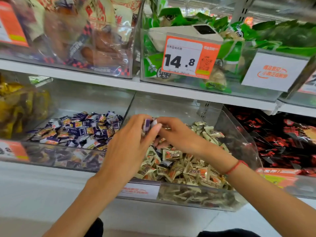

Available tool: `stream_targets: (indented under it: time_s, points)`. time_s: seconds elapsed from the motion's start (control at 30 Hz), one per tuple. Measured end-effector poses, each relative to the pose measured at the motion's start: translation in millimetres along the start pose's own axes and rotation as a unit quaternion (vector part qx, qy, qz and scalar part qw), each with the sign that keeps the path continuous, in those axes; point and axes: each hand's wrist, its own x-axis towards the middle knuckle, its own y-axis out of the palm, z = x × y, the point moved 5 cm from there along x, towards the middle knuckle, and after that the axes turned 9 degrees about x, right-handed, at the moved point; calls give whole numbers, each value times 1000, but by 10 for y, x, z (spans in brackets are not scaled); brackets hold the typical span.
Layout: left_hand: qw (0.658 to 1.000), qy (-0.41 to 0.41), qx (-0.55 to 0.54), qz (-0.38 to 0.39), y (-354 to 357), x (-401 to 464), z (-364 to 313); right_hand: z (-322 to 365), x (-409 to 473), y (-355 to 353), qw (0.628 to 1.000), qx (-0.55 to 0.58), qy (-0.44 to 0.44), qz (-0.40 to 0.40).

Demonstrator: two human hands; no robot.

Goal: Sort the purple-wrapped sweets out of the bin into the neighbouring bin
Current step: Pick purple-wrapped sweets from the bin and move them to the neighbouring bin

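Left of centre: clear left bin [42, 147] holds a heap of purple sweets [80, 129]. Centre: left hand [131, 142] reaches up from lower left over the dividing wall, fingers curled, pinching a purple sweet [147, 124] at its fingertips, above the back of the right bin [239, 134]. Right hand [177, 134] comes in from lower right, red cord [235, 166] on the wrist, fingers curled, its fingertips touching the same sweet. Below both hands: beige sweets [188, 170] fill the right bin; one dark wrapper [166, 163] lies among them, just below the right hand.
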Motion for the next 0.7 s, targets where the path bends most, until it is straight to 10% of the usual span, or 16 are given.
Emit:
stream_targets:
  time_s: [0.27, 0.53, 0.7]
  points:
    - [987, -53, 127, -78, -518, 167, 725, 313, 847, 634, 986, -70, -116, -99]
    - [955, -120, 240, 130, -368, 276, 1507, 76, 1091, 641, 939, -336, -72, -25]
    - [965, -44, 249, 73, -418, 247, 1250, 148, 538, 348, 920, -343, -185, -43]
